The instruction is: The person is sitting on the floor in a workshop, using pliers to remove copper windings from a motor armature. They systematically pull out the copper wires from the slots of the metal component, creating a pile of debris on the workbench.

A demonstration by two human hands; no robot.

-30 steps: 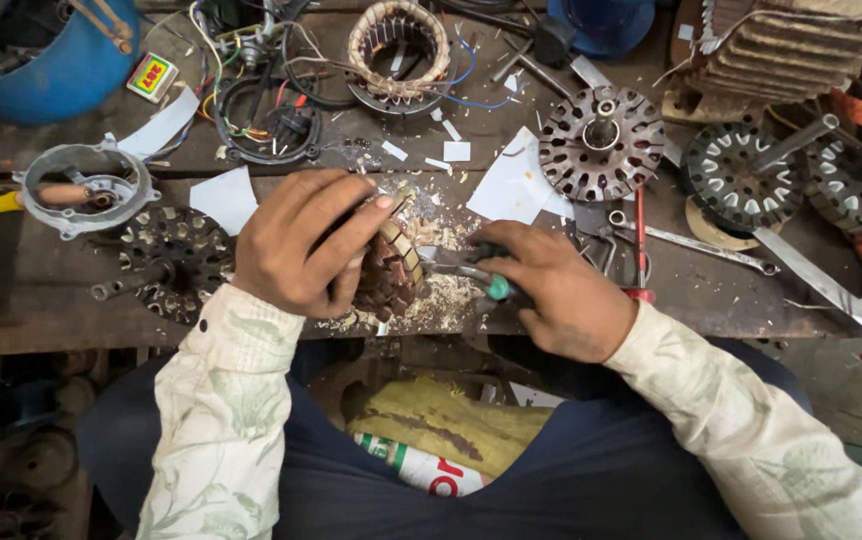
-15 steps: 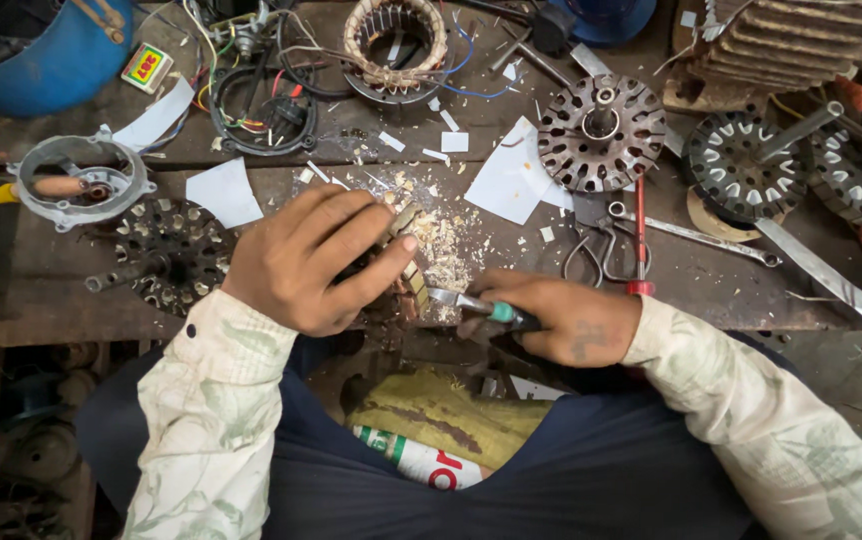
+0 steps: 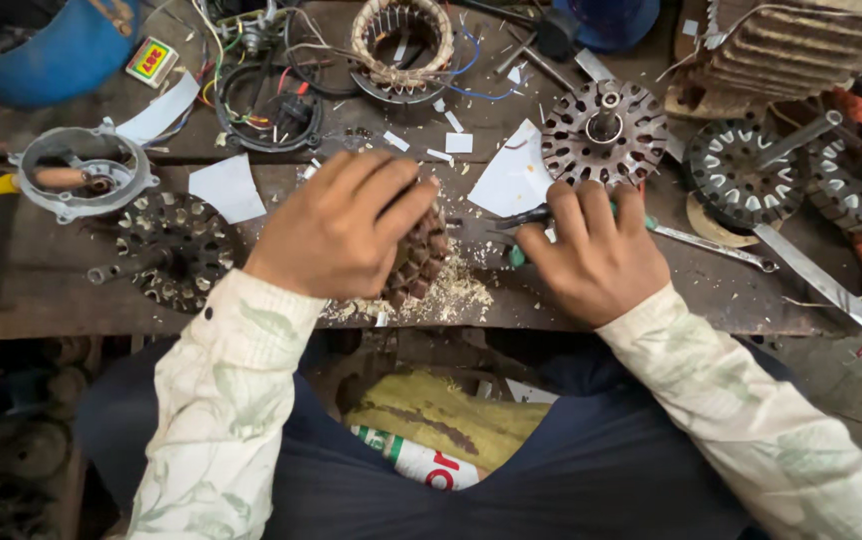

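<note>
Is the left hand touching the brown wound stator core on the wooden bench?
Touching. The head view shows the left hand gripping the stator core, fingers wrapped over it.

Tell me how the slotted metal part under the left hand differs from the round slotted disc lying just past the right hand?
The part under the left hand, a brown stator core, stands tilted on edge amid pale shavings; the grey disc lies flat on the bench. The core is gripped and mostly covered by fingers; the disc lies untouched and fully in view. The disc has a shaft at its centre; none shows on the core. Both are round with slots around the edge.
</note>
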